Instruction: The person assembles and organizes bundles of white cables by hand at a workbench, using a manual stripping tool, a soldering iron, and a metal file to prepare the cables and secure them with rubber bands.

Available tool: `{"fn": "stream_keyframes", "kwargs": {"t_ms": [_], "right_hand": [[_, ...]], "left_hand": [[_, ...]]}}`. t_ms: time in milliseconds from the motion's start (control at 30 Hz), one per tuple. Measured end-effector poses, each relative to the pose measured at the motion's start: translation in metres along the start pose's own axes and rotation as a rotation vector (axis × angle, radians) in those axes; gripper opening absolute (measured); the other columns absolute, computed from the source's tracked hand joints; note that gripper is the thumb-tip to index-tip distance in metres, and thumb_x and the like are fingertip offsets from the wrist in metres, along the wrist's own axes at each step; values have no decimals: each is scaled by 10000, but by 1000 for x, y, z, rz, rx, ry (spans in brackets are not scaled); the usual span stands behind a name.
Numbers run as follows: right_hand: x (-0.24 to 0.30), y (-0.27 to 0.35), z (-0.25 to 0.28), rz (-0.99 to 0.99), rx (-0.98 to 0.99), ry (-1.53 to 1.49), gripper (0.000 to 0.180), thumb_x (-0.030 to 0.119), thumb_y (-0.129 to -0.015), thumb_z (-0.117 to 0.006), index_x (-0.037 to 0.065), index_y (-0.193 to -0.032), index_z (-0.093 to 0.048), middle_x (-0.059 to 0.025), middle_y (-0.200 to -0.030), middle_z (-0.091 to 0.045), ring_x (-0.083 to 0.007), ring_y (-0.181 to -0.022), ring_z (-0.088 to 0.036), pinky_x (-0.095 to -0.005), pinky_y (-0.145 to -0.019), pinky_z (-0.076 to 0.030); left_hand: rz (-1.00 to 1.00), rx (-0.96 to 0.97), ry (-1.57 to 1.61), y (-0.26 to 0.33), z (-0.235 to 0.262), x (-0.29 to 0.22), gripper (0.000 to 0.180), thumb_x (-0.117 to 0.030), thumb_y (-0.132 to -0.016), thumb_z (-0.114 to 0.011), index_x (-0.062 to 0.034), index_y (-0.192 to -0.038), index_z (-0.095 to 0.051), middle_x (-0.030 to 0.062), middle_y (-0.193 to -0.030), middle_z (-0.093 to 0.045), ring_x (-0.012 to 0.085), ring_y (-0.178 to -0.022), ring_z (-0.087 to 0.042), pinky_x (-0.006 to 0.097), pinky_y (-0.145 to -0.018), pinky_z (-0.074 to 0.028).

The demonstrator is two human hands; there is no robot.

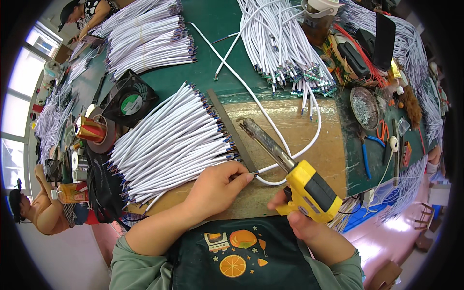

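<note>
My left hand pinches the end of a white cable between thumb and forefinger, low over the brown work board. That cable loops off to the right and back up. In my right hand is a yellow-and-black soldering gun, its fingers wrapped round the handle. The gun's long metal barrel points up and left, its tip above the board and apart from the pinched cable end. Left of it lies a thick row of short white cables with dark wire ends, beside a flat metal bar.
More white cable bundles lie at the far left, others at far centre. A black fan and a can stand left. At right are a round dish and blue-handled pliers. Two other people sit at left.
</note>
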State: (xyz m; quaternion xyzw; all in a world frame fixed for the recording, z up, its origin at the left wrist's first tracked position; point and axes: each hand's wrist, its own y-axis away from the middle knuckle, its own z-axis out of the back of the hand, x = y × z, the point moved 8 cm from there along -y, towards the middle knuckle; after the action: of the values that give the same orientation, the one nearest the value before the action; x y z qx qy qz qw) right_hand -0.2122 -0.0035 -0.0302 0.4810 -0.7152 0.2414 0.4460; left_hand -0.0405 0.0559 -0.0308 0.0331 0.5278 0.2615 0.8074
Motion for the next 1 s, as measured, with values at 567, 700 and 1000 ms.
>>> {"fn": "stream_keyframes", "kwargs": {"t_ms": [567, 700, 1000], "right_hand": [[-3, -51, 3, 75, -105, -20, 693, 236, -858, -681, 13, -1424, -349, -187, -1392, -459, -333, -1301, -462, -472, -1083, -380], [-1, -52, 1, 122, -26, -79, 617, 46, -893, -615, 48, -1445, -340, -169, -1407, -463, -244, -1303, -458, -385, -1110, -352], [-3, -50, 1, 142, -29, -62, 603, 23, -884, -613, 36, -1431, -361, -173, -1393, -479, -251, -1312, -454, -391, -1106, -358]], "left_hand": [[4, 47, 12, 3, 0, -2, 204, -226, -901, -648, -30, -956, -662, 92, -754, -633, 179, -668, -579, 318, -611, -459], [-41, 16, -14, 2, 0, -5, 180, -201, -905, -650, -25, -937, -659, 61, -712, -616, 111, -647, -544, 285, -598, -446], [-46, -25, -50, 0, 0, -4, 196, -210, -884, -660, -15, -879, -649, 82, -695, -609, 139, -630, -552, 305, -584, -444]]}}
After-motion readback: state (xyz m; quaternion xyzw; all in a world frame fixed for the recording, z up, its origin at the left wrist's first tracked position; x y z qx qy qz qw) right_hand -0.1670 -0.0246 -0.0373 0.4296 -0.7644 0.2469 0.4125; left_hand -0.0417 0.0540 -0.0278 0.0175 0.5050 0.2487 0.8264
